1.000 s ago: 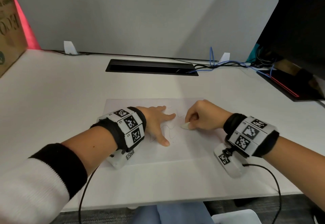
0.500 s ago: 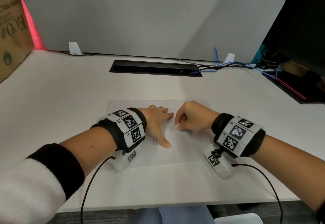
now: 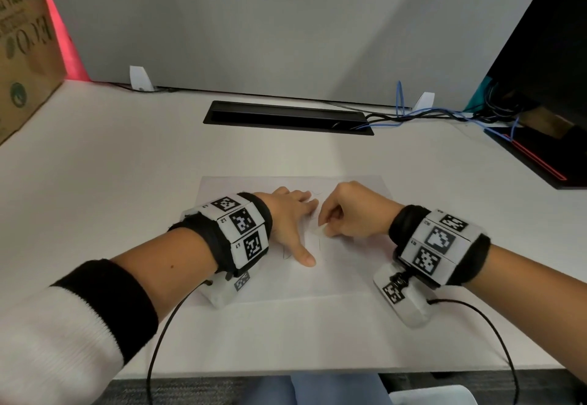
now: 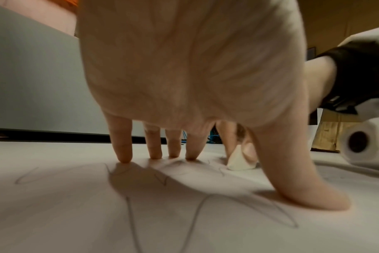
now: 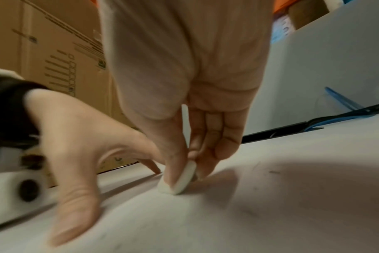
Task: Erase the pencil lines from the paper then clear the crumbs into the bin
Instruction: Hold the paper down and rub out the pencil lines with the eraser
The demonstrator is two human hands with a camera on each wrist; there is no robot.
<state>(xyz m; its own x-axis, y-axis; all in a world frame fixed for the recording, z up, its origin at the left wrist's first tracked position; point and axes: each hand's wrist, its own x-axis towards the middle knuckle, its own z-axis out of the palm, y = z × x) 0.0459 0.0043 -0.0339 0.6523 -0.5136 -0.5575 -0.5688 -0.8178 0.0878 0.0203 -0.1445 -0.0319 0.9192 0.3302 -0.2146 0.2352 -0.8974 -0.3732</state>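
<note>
Head view: paper [image 3: 349, 280] flat on bench [image 3: 127, 163]; left hand [image 3: 290, 223] spread, pressing it; right hand [image 3: 352, 212] pinching eraser [image 3: 321, 230] beside that hand.

Left wrist: lines [image 4: 130, 222] under palm; best shift later.

Right wrist: short, light strokes advisable.

Paper [image 3: 349, 277]: thin, matt white, smooth, faint grey pencil lines [image 4: 193, 220] on it. Eraser [image 5: 180, 181] on the paper: white, matt, rubbery-looking, edges rounded. Desk [image 3: 127, 182] under the paper: smooth off-white laminate, slight sheen. Divider [image 3: 286, 23] behind the paper: grey, matt, cloth-like (weave too fine to tell). Slot [image 3: 286, 117] between paper and divider: black, semi-gloss, plastic or metal, can't tell. Box [image 3: 22, 49] far left of the paper: brown matt cardboard, printed. Wrist bands [image 3: 435, 242]: black fuzzy cloth, white hard plastic tiles.
</note>
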